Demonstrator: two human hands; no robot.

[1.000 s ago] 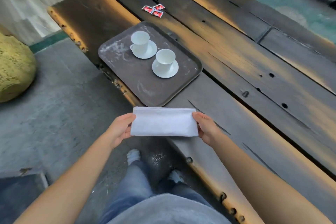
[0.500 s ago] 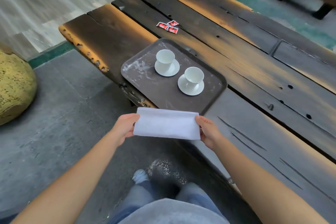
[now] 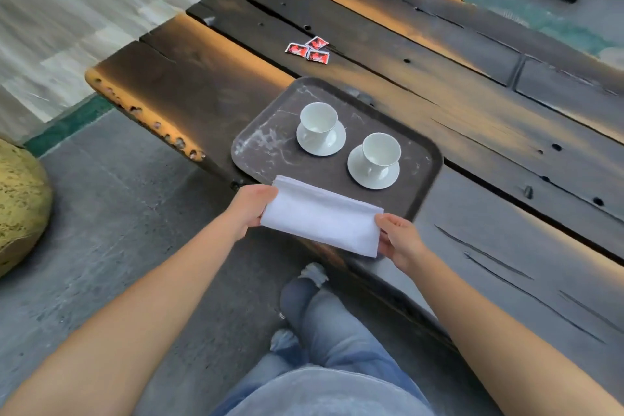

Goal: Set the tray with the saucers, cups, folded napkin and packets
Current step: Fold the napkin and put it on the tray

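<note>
- Your left hand (image 3: 251,209) and right hand (image 3: 400,240) are bare, and so are your forearms (image 3: 162,297), right to the frame's edge.
- Your top (image 3: 324,395) is plain pale grey-blue.
- Your jeans (image 3: 337,331) are faded light-blue denim.
- Your footwear (image 3: 314,272) looks whitish and is too blurred to tell shoe from sock.

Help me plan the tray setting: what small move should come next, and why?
Probably lower the folded napkin onto the bare near strip of the tray. The left hand and right hand hold its ends over that edge, both cups already sit on saucers there, and the packets lie on the table beyond.
</note>
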